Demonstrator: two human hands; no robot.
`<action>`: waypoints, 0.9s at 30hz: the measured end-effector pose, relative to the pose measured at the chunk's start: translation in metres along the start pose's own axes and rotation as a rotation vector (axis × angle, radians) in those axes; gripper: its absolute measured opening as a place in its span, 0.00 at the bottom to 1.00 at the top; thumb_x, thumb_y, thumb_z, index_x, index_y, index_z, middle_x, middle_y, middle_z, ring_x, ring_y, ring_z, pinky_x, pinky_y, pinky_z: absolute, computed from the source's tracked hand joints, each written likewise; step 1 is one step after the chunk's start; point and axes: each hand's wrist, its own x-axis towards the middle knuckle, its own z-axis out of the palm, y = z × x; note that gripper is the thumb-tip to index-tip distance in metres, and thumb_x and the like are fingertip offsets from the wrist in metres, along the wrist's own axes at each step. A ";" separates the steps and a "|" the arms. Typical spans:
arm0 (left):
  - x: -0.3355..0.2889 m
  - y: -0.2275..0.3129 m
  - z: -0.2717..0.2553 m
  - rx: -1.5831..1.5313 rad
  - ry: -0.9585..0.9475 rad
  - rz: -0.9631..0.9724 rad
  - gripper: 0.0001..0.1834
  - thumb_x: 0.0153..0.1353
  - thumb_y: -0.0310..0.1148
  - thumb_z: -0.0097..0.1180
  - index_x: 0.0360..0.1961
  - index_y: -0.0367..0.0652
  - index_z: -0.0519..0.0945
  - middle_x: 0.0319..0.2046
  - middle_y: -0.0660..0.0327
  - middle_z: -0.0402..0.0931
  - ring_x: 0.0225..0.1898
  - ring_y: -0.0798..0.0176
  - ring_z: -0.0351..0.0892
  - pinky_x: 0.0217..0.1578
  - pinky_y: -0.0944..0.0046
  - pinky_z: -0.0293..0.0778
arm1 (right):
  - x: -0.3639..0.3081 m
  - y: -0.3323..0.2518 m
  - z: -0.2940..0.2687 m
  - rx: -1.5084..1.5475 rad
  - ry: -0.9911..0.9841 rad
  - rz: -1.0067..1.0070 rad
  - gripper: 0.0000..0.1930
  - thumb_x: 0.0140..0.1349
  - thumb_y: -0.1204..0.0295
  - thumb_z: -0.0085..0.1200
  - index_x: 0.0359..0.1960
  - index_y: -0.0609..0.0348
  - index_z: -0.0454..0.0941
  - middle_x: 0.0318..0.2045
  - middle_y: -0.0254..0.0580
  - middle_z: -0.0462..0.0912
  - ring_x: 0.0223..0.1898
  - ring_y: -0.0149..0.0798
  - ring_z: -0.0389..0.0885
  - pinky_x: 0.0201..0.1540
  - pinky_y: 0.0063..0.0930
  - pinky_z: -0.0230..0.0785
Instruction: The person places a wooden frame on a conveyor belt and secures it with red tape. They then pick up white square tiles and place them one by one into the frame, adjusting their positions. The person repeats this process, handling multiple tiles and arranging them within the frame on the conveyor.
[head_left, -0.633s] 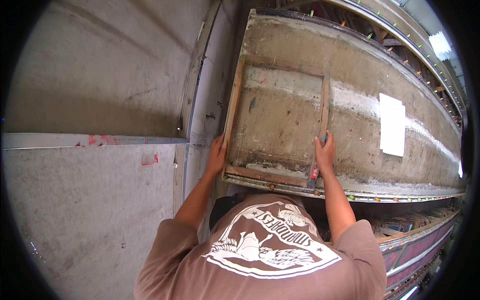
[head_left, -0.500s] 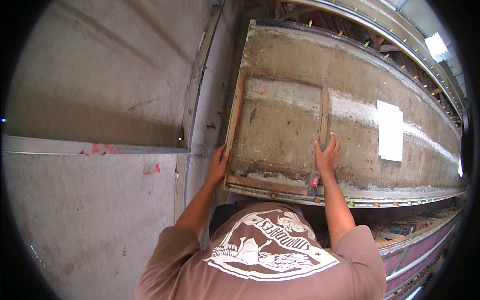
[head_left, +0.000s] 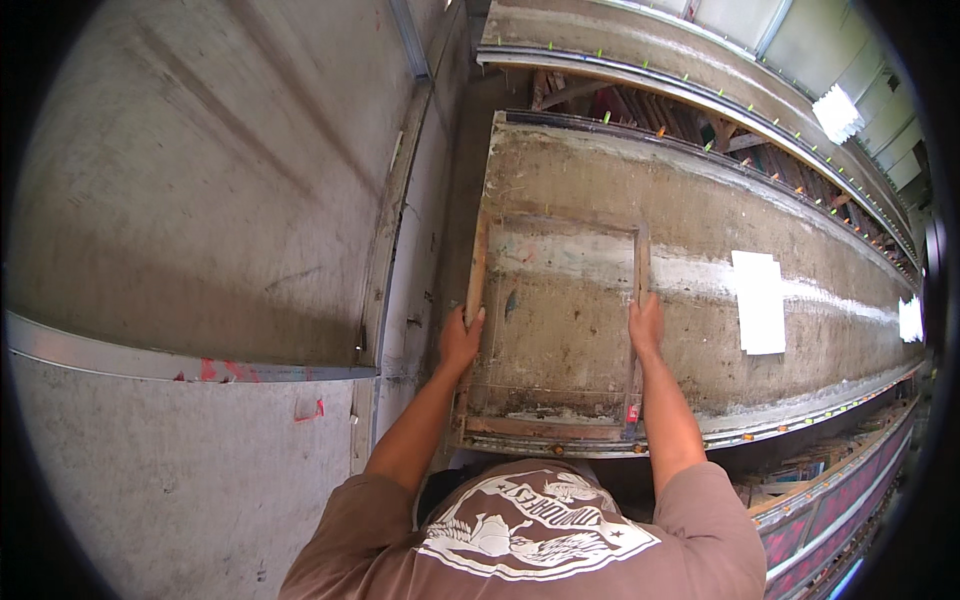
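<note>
A rectangular wooden screen frame (head_left: 545, 429) with a see-through middle lies over the near left end of a long, stained work table (head_left: 690, 370). My left hand (head_left: 460, 338) is closed around its left rail, thumb on the inner side. On the opposite rail, my right hand (head_left: 647, 322) has its fingers wrapped round the wood. Below that hand, a small red mark (head_left: 633, 413) shows at the frame's near right corner. Through the middle of the frame I see the table's brown, spotted surface and a pale streak.
White sheets (head_left: 760, 303) lie on the table to the right. Small orange and green stops (head_left: 660, 132) line the table's edge rails. Another long table (head_left: 640, 40) stands beyond. A concrete wall (head_left: 200, 230) with a metal ledge (head_left: 190, 355) rises at the left.
My right hand has gone from spread fingers to a grip on the right rail. My left hand has moved farther up the left rail. The whole view has shifted, with the table lower in it.
</note>
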 end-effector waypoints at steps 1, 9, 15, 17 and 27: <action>0.003 -0.009 0.000 -0.041 0.021 0.012 0.33 0.71 0.54 0.54 0.63 0.34 0.73 0.51 0.43 0.80 0.52 0.43 0.81 0.52 0.48 0.74 | -0.002 -0.005 -0.003 0.022 0.006 -0.004 0.25 0.69 0.61 0.56 0.59 0.67 0.68 0.50 0.66 0.80 0.54 0.67 0.78 0.54 0.55 0.71; -0.005 0.077 -0.073 -0.245 0.171 0.220 0.24 0.75 0.44 0.53 0.62 0.38 0.71 0.36 0.58 0.77 0.37 0.64 0.78 0.41 0.61 0.75 | -0.005 -0.075 -0.093 0.266 0.315 -0.226 0.29 0.70 0.60 0.56 0.63 0.72 0.67 0.55 0.68 0.78 0.58 0.66 0.77 0.59 0.52 0.69; -0.009 0.145 -0.098 -0.276 0.255 0.495 0.20 0.76 0.48 0.49 0.45 0.38 0.75 0.29 0.54 0.76 0.30 0.56 0.79 0.33 0.55 0.73 | -0.015 -0.069 -0.153 0.492 0.464 -0.327 0.29 0.70 0.60 0.57 0.62 0.75 0.70 0.56 0.68 0.78 0.59 0.64 0.77 0.61 0.49 0.68; -0.017 0.158 -0.091 -0.266 0.272 0.493 0.21 0.75 0.49 0.49 0.40 0.38 0.75 0.27 0.51 0.75 0.29 0.51 0.79 0.32 0.53 0.72 | -0.018 -0.056 -0.156 0.486 0.595 -0.368 0.28 0.70 0.63 0.56 0.62 0.74 0.69 0.54 0.68 0.78 0.57 0.64 0.77 0.60 0.48 0.68; -0.079 0.150 -0.054 -0.206 0.329 0.632 0.24 0.74 0.51 0.50 0.32 0.39 0.71 0.23 0.51 0.68 0.24 0.46 0.72 0.28 0.53 0.68 | -0.039 -0.004 -0.145 0.701 0.558 -0.282 0.27 0.71 0.65 0.57 0.64 0.71 0.69 0.55 0.66 0.78 0.58 0.60 0.78 0.60 0.48 0.68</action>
